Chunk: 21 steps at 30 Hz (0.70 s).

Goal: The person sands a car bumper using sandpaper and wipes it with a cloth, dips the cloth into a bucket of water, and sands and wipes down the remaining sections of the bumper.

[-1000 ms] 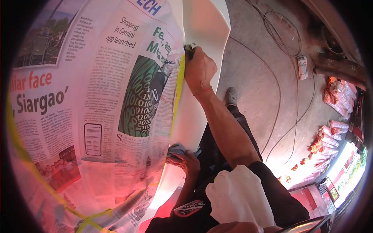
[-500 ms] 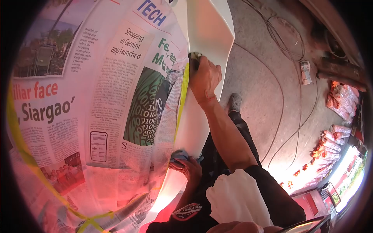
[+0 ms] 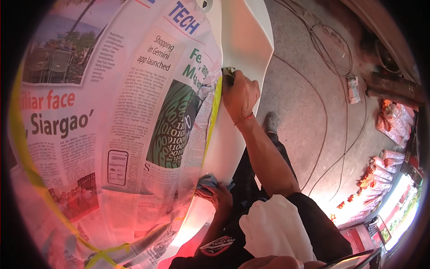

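Observation:
My right hand (image 3: 242, 95) pinches a small dark pad (image 3: 228, 76) against a smooth white panel (image 3: 228, 139), just beside the top end of a yellow tape strip (image 3: 214, 121). The tape runs along the edge of newspaper sheets (image 3: 130, 103) that cover the large surface at left. Lower down, my left hand (image 3: 219, 196) is closed around a grey-blue cloth (image 3: 207, 183), close to the panel's lower part and the newspaper edge. Its fingertips are partly hidden by the cloth.
Cables (image 3: 324, 107) lie looped on the concrete floor (image 3: 300, 98). A small wrapped packet (image 3: 353, 89) and several plastic-wrapped bundles (image 3: 380, 179) are at right. A white cloth (image 3: 275, 224) hangs before my chest. A shoe (image 3: 272, 122) shows beyond my right forearm.
The view has shifted, so the newspaper, panel and both hands appear lower and farther right. Both hands keep their holds, and my right hand stays near the same tape end.

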{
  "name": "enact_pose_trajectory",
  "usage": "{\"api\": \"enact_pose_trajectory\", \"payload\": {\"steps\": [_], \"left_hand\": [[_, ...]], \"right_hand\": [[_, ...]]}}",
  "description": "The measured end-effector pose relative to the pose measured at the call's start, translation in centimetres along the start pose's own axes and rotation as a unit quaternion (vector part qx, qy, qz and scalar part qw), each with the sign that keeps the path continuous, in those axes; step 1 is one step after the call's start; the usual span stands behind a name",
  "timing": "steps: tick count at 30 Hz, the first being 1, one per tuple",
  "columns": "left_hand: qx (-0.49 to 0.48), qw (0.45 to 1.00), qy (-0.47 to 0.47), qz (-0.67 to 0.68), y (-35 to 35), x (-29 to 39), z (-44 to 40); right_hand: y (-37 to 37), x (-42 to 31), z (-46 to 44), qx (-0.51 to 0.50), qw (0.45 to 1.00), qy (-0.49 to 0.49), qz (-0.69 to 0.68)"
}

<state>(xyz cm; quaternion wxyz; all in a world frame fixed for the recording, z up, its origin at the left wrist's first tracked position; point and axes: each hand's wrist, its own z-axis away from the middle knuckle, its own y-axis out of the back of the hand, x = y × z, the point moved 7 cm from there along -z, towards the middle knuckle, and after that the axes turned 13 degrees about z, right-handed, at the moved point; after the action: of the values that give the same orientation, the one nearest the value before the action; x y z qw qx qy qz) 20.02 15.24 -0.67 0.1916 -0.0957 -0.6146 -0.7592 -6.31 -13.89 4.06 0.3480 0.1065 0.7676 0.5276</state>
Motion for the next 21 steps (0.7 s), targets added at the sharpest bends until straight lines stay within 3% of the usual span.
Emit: {"api": "enact_pose_trajectory", "payload": {"steps": [3,5,11,14,19,21], "left_hand": [[0.010,1.000,-0.023,-0.008,0.2,0.4,-0.2],[0.017,0.999,-0.032,-0.015,0.3,0.6,-0.1],[0.003,1.000,0.011,0.000,-0.1,-0.5,0.2],[0.018,0.999,-0.041,-0.007,0.0,0.1,0.1],[-0.009,1.000,0.005,0.001,-0.1,-0.2,0.1],[0.002,1.000,-0.012,-0.004,0.0,0.0,0.0]], "right_hand": [[-0.1,-0.1,-0.7,0.026,1.000,0.001,0.000],[-0.2,0.3,0.0,-0.033,0.999,-0.012,-0.001],[-0.5,0.3,-0.8,-0.032,0.999,-0.021,0.006],[0.2,0.3,0.2,-0.001,1.000,-0.001,-0.009],[-0.4,0.0,-0.6,0.020,1.000,0.010,-0.007],[-0.2,0.3,0.3,-0.017,1.000,-0.001,-0.013]]}}
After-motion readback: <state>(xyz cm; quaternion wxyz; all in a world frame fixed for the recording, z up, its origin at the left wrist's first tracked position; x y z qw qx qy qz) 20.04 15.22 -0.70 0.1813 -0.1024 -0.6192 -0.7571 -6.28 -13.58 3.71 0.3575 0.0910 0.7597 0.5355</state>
